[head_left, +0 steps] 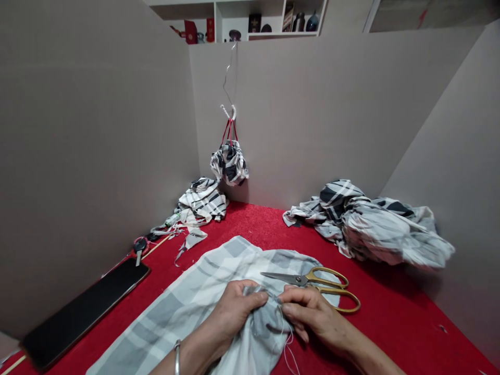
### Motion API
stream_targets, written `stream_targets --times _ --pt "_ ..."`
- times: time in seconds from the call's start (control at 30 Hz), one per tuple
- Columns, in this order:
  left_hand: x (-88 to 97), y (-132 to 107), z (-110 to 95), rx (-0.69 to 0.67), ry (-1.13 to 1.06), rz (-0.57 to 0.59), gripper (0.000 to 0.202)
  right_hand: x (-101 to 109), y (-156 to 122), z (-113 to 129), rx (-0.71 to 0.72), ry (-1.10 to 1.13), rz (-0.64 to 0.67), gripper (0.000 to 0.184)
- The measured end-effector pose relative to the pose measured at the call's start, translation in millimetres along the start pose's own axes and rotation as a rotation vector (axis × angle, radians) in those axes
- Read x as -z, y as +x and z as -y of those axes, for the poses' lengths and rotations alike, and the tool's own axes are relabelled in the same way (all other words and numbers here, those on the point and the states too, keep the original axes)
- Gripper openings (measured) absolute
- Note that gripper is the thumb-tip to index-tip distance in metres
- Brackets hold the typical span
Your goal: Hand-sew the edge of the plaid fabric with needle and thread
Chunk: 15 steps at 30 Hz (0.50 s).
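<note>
Low over the table (394, 312), the left hand (238, 308) pinches bunched cloth (262, 338), the right hand (312, 310) its edge, perhaps with a needle. Sewing seems in hand; the next pull likely calls for keeping the thread (288, 341) clear of the scissors (299, 280).

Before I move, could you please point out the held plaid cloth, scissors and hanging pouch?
Held plaid cloth (263, 328), head view: bunched part.
Gold-handled scissors (299, 279), head view: pivot.
Hanging pouch (229, 162), head view: fabric body.

Head-worn view, forward and down
Close above left hand (236, 308) and right hand (313, 311), facing the grey partition (304, 120).
</note>
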<state>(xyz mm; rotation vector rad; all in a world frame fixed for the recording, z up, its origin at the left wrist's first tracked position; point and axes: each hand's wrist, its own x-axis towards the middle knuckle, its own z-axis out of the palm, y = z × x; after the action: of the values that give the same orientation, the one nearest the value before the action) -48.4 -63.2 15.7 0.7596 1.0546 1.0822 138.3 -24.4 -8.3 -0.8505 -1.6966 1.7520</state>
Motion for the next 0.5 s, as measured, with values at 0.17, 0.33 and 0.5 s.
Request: stream_targets --times 0.17,0.33,0.5 --pt "-0.1 -1.0 -3.4 -0.031 -0.007 0.031 0.024 1.7 -0.2 -3.3 -0.011 -0.036 0.005 0.03" --pt "-1.5 -2.9 -6.0 -0.062 -0.041 0.06 0.023 2.0 -1.0 -0.9 -0.019 -0.058 0.008 0.031" --pt "-0.5 -1.7 -2.8 -0.056 -0.048 0.049 0.025 2.6 -1.0 -2.3 -0.019 -0.056 0.014 0.032"
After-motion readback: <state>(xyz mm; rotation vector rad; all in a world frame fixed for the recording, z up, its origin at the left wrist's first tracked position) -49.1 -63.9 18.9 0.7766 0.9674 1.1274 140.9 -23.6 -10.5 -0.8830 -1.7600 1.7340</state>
